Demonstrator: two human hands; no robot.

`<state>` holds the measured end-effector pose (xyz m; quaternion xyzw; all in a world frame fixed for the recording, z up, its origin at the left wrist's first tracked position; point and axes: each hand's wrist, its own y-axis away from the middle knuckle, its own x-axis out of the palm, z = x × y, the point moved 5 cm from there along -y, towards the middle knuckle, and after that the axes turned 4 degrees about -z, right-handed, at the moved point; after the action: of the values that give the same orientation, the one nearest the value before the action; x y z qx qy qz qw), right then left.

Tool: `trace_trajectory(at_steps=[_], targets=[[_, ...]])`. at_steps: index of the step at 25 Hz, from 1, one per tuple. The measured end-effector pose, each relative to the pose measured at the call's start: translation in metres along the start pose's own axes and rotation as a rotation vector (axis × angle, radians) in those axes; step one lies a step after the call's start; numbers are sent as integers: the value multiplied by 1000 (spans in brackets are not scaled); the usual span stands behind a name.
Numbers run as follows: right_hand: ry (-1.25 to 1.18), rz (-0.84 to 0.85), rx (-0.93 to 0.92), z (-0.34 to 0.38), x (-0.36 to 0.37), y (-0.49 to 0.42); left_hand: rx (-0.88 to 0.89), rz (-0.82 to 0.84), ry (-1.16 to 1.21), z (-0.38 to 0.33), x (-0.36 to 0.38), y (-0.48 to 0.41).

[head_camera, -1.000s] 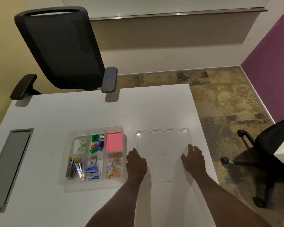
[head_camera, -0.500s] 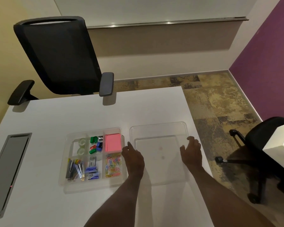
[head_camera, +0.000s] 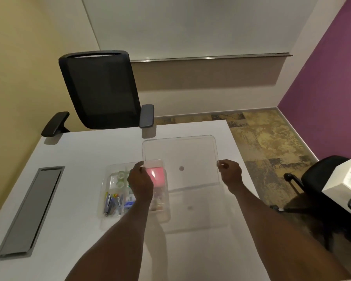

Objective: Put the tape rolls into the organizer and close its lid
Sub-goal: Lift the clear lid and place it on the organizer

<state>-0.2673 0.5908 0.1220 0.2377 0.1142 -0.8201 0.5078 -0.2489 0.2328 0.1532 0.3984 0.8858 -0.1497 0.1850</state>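
A clear plastic organizer [head_camera: 104, 191] sits on the white table, divided into compartments. Two clear tape rolls [head_camera: 120, 179] lie in its far-left compartment; pink sticky notes [head_camera: 157, 173], pens and staples fill others. The clear lid [head_camera: 180, 151] is lifted off the table and tilted, its left edge overlapping the organizer's right side. My left hand [head_camera: 140, 181] pinches the lid's left edge and my right hand [head_camera: 230, 175] pinches its right edge.
The white table [head_camera: 79, 151] has a grey cable hatch [head_camera: 30, 211] at the left. A black office chair [head_camera: 103, 90] stands behind the table. A second black chair [head_camera: 320, 179] and a white box [head_camera: 344, 183] are at the right.
Both hands have gripped the lid's side edges and raised it off the table, shifting it left over the organizer's right side. The camera view has tilted upward.
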Motion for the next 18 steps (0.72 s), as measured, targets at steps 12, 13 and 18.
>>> trace_trajectory(at_steps=[12,13,18], targets=[[-385,168,-80,119,78,71,138,39,115,9,-148,-101],[-416,192,-62,121,84,73,67,107,163,22,-153,-109],[-641,317,231,125,106,90,-325,300,513,74,-174,-129]])
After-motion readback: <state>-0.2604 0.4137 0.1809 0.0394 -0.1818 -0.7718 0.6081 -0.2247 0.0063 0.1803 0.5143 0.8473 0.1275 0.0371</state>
